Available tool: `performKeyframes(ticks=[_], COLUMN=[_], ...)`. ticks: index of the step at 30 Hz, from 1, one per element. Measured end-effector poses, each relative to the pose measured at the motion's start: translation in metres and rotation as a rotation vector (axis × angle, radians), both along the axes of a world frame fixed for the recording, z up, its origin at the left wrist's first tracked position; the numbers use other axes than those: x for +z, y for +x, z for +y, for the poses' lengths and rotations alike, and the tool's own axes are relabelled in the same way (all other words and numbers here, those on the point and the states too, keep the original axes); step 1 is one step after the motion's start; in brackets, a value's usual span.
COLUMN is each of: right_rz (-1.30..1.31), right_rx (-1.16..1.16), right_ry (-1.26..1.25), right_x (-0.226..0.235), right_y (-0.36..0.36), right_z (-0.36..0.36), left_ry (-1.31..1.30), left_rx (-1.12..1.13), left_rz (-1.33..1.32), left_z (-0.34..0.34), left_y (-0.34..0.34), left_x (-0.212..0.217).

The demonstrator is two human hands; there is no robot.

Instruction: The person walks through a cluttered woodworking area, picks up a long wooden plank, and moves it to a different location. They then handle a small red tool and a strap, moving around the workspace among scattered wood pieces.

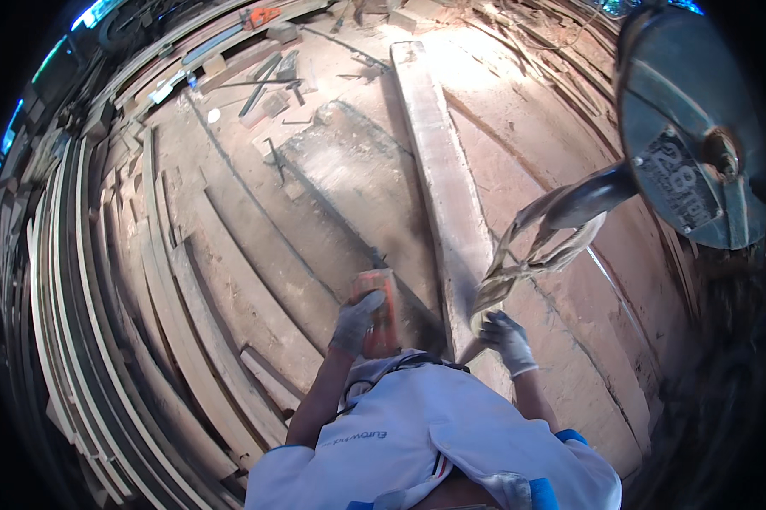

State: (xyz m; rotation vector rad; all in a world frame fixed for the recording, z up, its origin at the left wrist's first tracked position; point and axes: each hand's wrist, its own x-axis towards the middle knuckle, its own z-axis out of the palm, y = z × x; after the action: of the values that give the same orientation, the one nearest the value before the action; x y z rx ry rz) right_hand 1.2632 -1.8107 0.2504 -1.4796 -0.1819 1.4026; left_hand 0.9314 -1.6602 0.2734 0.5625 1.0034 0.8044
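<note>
Under our left hand (355,321) we grip an orange tool (379,311); our right hand (506,340) clasps a plank (440,183), its near end hidden.

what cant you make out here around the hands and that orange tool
Head view only:
- Orange tool: lower part hidden by the gloved left hand; its kind stays unclear.
- Right hand: its grip on the long plank is hidden by the glove.
- Tools at the far bench: too small and bent by the fisheye.

Long plank (438,178) right of scattered tools (272,81)
</note>
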Motion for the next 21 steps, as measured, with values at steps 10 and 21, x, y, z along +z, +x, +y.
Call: performKeyframes(ticks=[10, 21], right_rz=[0.356, 0.338], right_rx=[0.284, 0.0], right_ry=[0.142, 0.277], right_x=[0.028, -0.017], right_y=[-0.221, -0.2], right_z=[0.157, 0.248], left_ry=[0.305, 0.288], left_rx=[-0.223, -0.051], left_rz=[0.364, 0.63], left_z=[0.03, 0.104], left_y=[-0.037, -0.161], left_x=[0.006, -0.069])
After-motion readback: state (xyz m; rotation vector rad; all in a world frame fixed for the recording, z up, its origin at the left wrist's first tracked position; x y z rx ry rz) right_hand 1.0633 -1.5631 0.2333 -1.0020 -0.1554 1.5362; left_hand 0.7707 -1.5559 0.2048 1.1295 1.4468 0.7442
